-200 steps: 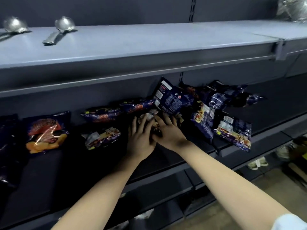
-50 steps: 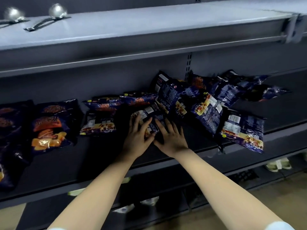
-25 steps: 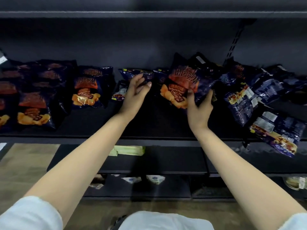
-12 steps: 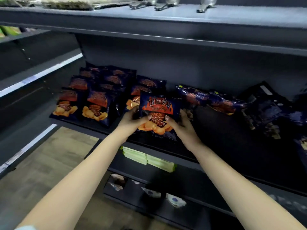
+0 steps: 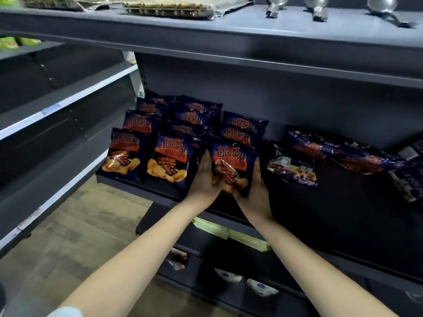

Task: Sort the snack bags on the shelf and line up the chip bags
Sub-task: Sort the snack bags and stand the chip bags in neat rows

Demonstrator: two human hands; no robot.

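A dark blue chip bag (image 5: 232, 160) with red lettering stands upright at the front of the dark shelf (image 5: 343, 225). My left hand (image 5: 203, 177) grips its left side and my right hand (image 5: 254, 188) grips its right side and bottom. It sits to the right of two front-row chip bags (image 5: 170, 159) (image 5: 123, 152), with several more of the same bags lined up in rows behind them (image 5: 194, 117). To the right, loose snack bags (image 5: 295, 170) (image 5: 343, 152) lie flat and jumbled.
An upper grey shelf (image 5: 251, 35) holds metal ladles (image 5: 318, 8) and flat wrapped packs (image 5: 169, 6). Another shelving unit (image 5: 57, 104) runs along the left. Green packs (image 5: 229, 232) and small packets (image 5: 261, 287) lie on lower shelves. Wood floor lies lower left.
Both hands carried one chip bag from the jumbled pile on the right to the left and set it upright beside the front row of lined-up bags.
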